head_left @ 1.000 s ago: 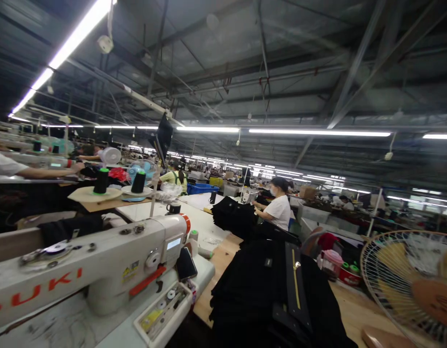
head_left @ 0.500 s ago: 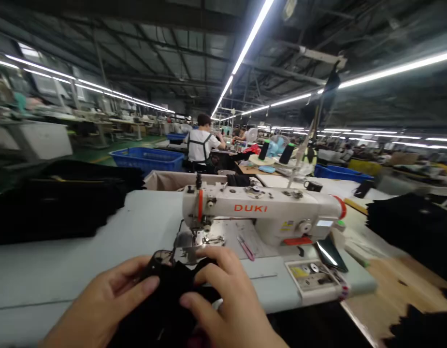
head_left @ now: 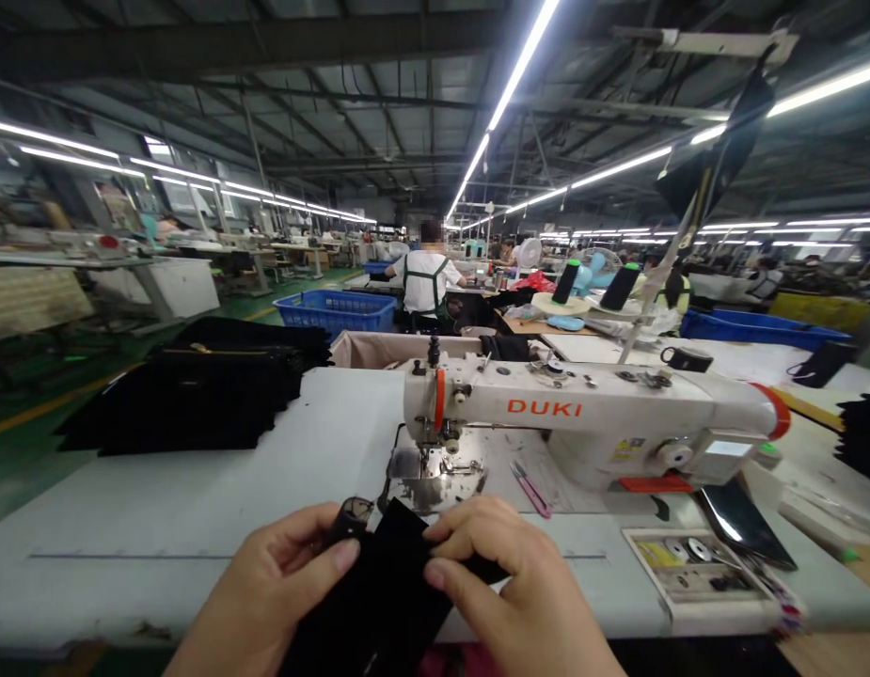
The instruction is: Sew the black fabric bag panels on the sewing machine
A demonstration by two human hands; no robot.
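A black fabric piece (head_left: 378, 592) hangs between my two hands, just in front of the sewing machine (head_left: 596, 404). My left hand (head_left: 279, 574) pinches its left side between thumb and fingers, and a rolled dark sheer end (head_left: 355, 512) pokes out above those fingers. On the upper right edge, the thumb and fingers of my right hand (head_left: 505, 574) are closed on the same fabric. Its pointed corner rises toward the metal needle plate (head_left: 435, 494), apart from the needle. Pink-handled thread snips (head_left: 531, 489) lie on the machine bed to the right.
Stacked black fabric pieces (head_left: 187, 395) lie at the table's left. A parts tray (head_left: 695, 578) with bobbins is set into the right side. Behind stand a blue basket (head_left: 336, 310), thread cones (head_left: 565, 282), a dark mug (head_left: 687, 358) and a seated co-worker (head_left: 427, 277).
The view has swung left, so the machine appears farther right. My right hand has shifted from over the fabric's top to a pinch at its edge, and the fabric's corner now shows.
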